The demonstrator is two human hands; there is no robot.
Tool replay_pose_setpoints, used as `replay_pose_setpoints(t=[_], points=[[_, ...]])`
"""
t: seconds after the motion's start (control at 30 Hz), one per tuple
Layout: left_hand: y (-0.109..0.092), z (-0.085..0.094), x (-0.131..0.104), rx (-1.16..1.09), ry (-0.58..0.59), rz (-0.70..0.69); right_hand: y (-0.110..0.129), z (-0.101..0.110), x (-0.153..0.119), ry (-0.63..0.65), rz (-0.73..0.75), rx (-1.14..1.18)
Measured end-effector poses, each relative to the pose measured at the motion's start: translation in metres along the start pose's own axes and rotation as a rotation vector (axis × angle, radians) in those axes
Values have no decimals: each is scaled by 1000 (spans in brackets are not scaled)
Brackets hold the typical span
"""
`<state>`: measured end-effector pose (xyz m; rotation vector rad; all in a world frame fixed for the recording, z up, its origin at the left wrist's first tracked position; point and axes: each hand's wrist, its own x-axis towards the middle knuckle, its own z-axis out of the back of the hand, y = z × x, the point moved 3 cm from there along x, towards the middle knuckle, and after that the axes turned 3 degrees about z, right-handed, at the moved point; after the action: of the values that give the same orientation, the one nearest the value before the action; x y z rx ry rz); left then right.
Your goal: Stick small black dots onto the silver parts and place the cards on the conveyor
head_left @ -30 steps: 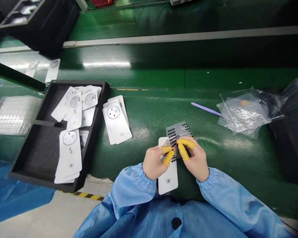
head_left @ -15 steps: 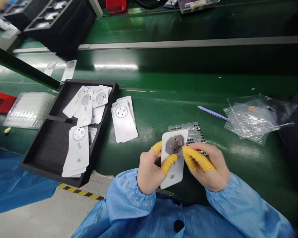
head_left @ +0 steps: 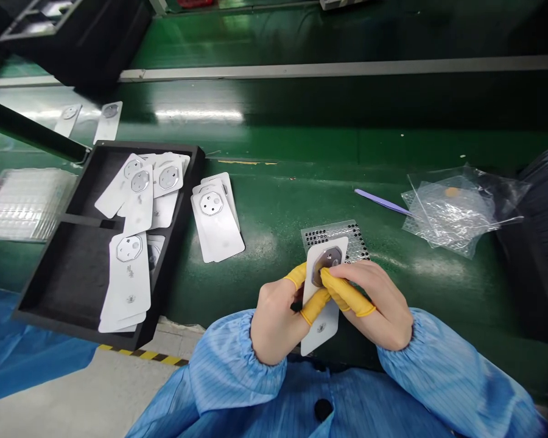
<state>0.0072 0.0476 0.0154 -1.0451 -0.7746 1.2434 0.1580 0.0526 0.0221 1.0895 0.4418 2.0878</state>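
My left hand [head_left: 276,316], in yellow finger cots, grips a white phone back cover [head_left: 320,331] by its left edge, thumb in front. The cover is held upright, slightly tilted, and carries a silver octagonal plate [head_left: 327,258] with small holes near its top. Yellow-cotted fingers of my right hand [head_left: 377,301] are pinched together against this plate; whatever may be between them is hidden. Just behind the cover, a clear sheet [head_left: 311,235] bearing rows of small black dots lies on the green bench, partly covered by my hands.
Left of my hands lie a few stacked covers [head_left: 217,222] and a black two-part tray [head_left: 68,267] holding several more. Purple tweezers [head_left: 382,202] and crumpled clear bags [head_left: 452,222] lie to the right. Clear plastic trays [head_left: 25,204] and a slanted green bar [head_left: 31,128] are at far left.
My right fingers have moved left from the cover's right edge onto the octagonal plate. The cover has turned more edge-on. The whole view has shifted a little.
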Motion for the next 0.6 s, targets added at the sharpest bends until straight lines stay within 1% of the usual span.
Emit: replay_pose_setpoints(t=[0.17, 0.37, 0.4, 0.47, 0.53, 0.6], points=[[6, -4, -2, 92, 7, 10, -2, -1, -2, -3, -18, -6], [3, -6, 0, -23, 48, 51, -6, -3, -7, -14, -98, 48], [3, -6, 0, -34, 47, 67, -6, -4, -8, -1, -92, 40], [5, -5, 1, -99, 68, 115, -8, -6, -10, 42, -34, -17], [8, -5, 1, -213, 116, 166, -8, -9, -13, 118, 48, -117], [11, -6, 1, -327, 173, 207, -9, -11, -16, 198, 95, -211]])
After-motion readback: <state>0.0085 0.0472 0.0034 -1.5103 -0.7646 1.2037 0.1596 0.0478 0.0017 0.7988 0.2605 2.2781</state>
